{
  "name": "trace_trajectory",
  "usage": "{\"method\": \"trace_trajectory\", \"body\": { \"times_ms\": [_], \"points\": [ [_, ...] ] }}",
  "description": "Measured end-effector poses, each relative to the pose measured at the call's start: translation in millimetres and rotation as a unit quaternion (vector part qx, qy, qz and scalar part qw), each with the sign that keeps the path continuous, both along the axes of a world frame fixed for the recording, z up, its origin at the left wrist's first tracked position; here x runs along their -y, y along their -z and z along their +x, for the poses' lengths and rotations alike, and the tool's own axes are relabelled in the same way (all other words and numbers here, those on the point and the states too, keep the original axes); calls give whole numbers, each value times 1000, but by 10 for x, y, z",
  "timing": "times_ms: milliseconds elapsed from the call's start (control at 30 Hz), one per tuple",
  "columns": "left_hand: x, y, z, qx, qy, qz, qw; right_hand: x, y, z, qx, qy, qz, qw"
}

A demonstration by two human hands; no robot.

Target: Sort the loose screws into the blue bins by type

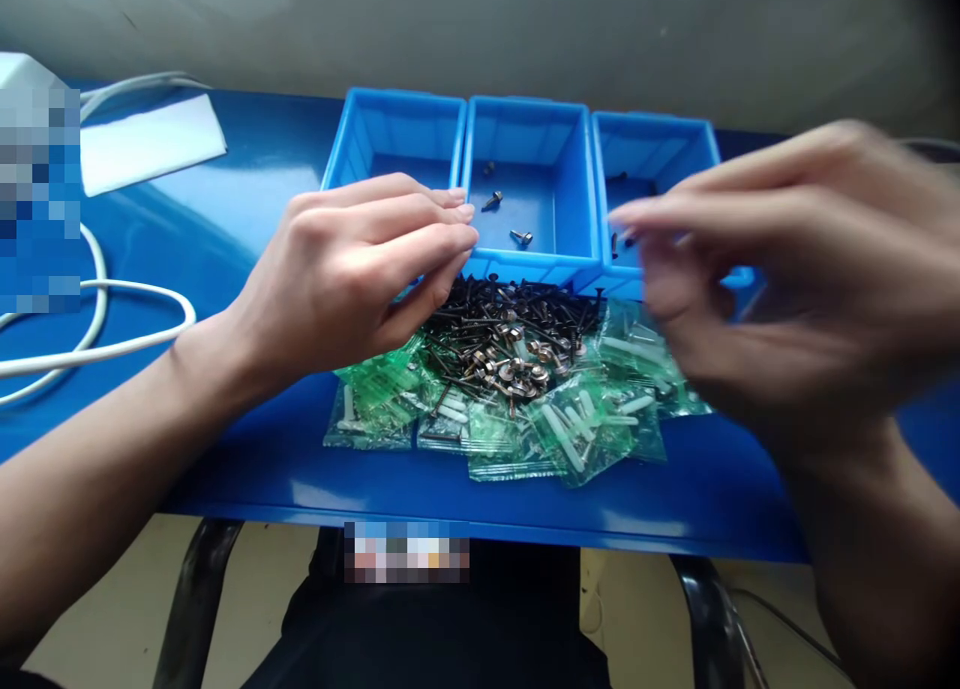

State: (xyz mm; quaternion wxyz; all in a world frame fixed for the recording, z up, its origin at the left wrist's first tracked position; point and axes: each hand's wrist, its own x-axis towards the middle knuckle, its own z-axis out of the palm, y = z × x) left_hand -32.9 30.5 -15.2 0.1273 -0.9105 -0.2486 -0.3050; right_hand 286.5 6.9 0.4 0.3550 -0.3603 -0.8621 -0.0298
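Note:
My left hand (375, 264) is closed, its fingertips together at the near wall between the left blue bin (401, 129) and the middle blue bin (559, 194). Whatever those fingers hold, if anything, is hidden. Over the right blue bin (656, 149) is my right hand (795, 269), blurred, with thumb and forefinger pinched; I cannot make out anything in the pinch. Two hex-head screws (521, 238) lie in the middle bin, with a small piece behind them. A few dark screws (615, 244) show in the right bin. Below the hands is a heap of black and silver screws (517, 344).
Clear green plastic packets (577, 424) with white plugs lie around the heap on the blue table (315, 494). At the left are white cables (142, 287) and a folded white paper (154, 144). A grey wall (525, 29) stands behind the bins.

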Motion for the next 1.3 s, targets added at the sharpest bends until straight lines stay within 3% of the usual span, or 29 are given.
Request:
{"method": "trace_trajectory", "body": {
  "times_ms": [133, 200, 633, 867, 1033, 1200, 1300],
  "points": [
    [-13, 14, 4, 12, 3, -2, 1000, 81, 147, -381, 94, -130, 25, 987],
    [-17, 17, 5, 12, 6, -2, 1000, 80, 211, -453, 120, -141, 27, 982],
    [-2, 5, -2, 4, -3, -5, 1000, 74, 215, -473, 96, -113, -26, 989],
    [-11, 8, -6, 1, -1, -3, 1000, 65, 267, -579, 63, -105, -6, 992],
    [-17, 6, 3, 7, 7, 2, 1000, 83, 206, -558, 44, -100, 10, 994],
    [-14, -1, 14, 7, 11, -6, 1000, 90, 141, -512, 17, -109, -23, 994],
    [-9, -5, 9, 8, 12, -5, 1000, 83, 86, -465, -17, -63, -8, 998]
  ]
}}
